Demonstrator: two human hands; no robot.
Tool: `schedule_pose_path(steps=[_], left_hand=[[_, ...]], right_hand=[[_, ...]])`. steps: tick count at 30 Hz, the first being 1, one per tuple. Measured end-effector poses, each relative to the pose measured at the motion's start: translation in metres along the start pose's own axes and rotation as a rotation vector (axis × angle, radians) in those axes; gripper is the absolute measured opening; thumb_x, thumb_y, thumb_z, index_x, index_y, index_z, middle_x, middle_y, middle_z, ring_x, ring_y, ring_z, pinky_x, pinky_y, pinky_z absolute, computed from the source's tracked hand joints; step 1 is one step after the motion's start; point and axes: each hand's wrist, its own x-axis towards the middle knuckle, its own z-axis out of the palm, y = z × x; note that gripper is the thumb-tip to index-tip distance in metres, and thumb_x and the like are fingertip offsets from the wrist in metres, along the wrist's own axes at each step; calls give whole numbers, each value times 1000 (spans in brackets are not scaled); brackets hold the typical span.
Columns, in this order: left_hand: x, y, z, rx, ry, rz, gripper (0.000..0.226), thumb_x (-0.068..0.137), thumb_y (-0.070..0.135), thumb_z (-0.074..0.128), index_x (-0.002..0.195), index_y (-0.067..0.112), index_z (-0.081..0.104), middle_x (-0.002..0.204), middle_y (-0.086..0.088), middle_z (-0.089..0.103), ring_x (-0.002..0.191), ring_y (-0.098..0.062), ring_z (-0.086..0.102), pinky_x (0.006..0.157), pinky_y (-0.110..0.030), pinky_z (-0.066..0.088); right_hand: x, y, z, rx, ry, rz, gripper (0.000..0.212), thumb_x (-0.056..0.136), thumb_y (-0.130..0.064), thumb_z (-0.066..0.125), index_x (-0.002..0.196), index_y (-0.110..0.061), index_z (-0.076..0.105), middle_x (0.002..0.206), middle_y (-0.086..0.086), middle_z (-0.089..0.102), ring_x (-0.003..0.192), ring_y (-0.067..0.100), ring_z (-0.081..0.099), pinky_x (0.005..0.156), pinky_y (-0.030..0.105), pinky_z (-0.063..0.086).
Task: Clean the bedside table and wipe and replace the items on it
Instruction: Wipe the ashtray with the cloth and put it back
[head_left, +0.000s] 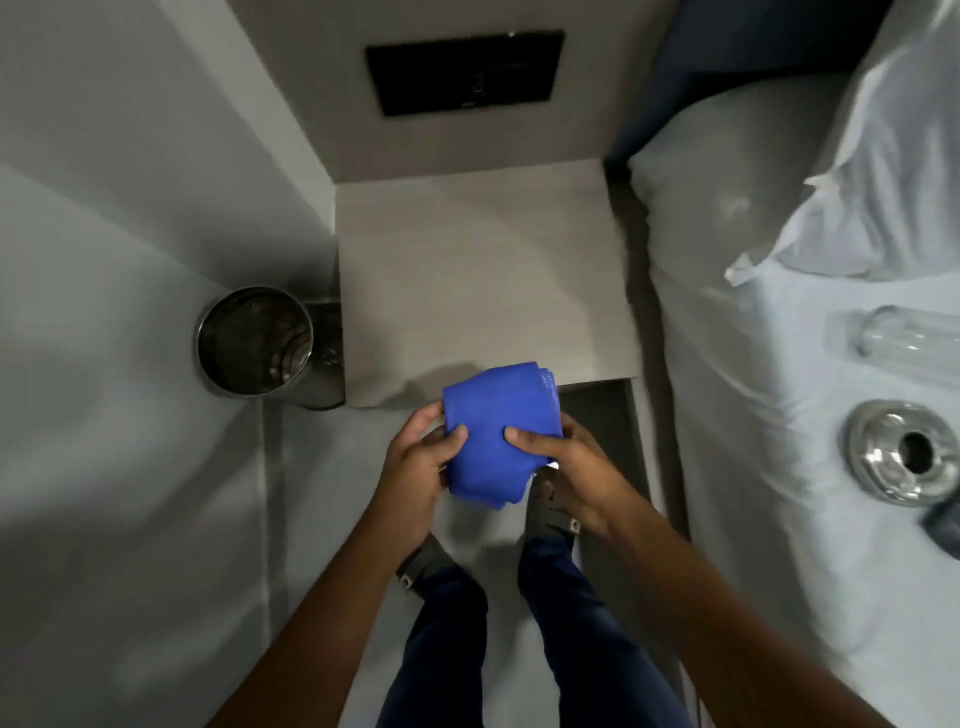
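A folded blue cloth (498, 421) is held between both hands just in front of the bedside table's near edge. My left hand (418, 467) grips its left side and my right hand (566, 462) grips its right side, thumbs on top. The beige bedside table (483, 270) has a bare top with nothing standing on it. A clear glass bottle (904, 332) lies on the white bed to the right. A round shiny metal item with a dark hole (904, 452) rests on the bed below the bottle.
A steel waste bin (254, 340) stands on the floor at the table's left side. A black wall panel (465, 70) sits above the table. White pillows (810, 171) and the bed (810, 519) fill the right. A dark object (945, 525) lies at the bed's right edge.
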Motion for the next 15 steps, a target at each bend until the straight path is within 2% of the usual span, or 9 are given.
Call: schedule_pose_path(steps=[2, 5, 7, 10, 13, 15], left_hand=[[2, 8, 28, -16, -89, -9, 37, 93, 4, 58, 129, 11, 57, 120, -12, 71, 106, -26, 71, 75, -32, 61], [8, 18, 64, 29, -170, -9, 37, 93, 5, 57, 129, 11, 56, 122, -13, 70, 105, -23, 71, 76, -30, 59], [12, 21, 92, 130, -200, 9, 36, 93, 7, 59, 129, 13, 57, 122, -12, 70, 108, -24, 70, 81, -33, 57], [14, 19, 136, 234, -252, 32, 33, 93, 9, 61, 126, 13, 59, 120, -10, 72, 110, -26, 69, 92, -40, 55], [14, 12, 176, 304, -309, 51, 25, 93, 10, 62, 115, 21, 64, 115, -6, 74, 107, -22, 71, 86, -33, 56], [12, 5, 206, 359, -338, 77, 22, 92, 9, 63, 108, 25, 66, 113, -5, 74, 104, -20, 71, 84, -30, 57]], right_hand=[[-15, -17, -19, 84, 33, -17, 73, 65, -16, 87, 128, -11, 50, 128, 12, 64, 111, 29, 66, 98, 53, 50], [-33, -38, -41, 55, -23, -98, 57, 71, -15, 83, 123, -11, 62, 123, 12, 68, 114, 31, 64, 98, 48, 49], [-50, -54, -58, 13, 91, -183, 47, 69, -14, 84, 113, -11, 68, 113, 12, 73, 107, 33, 67, 92, 47, 54], [-73, -69, -84, 17, 258, -269, 51, 64, -15, 87, 111, -13, 68, 106, 10, 75, 96, 31, 72, 80, 45, 59], [-93, -78, -106, 35, 339, -325, 43, 73, -4, 76, 113, -16, 65, 103, 7, 76, 92, 27, 73, 67, 32, 59], [-107, -84, -121, -4, 405, -361, 43, 78, -2, 69, 117, -19, 60, 104, 6, 74, 91, 23, 73, 68, 32, 58]])
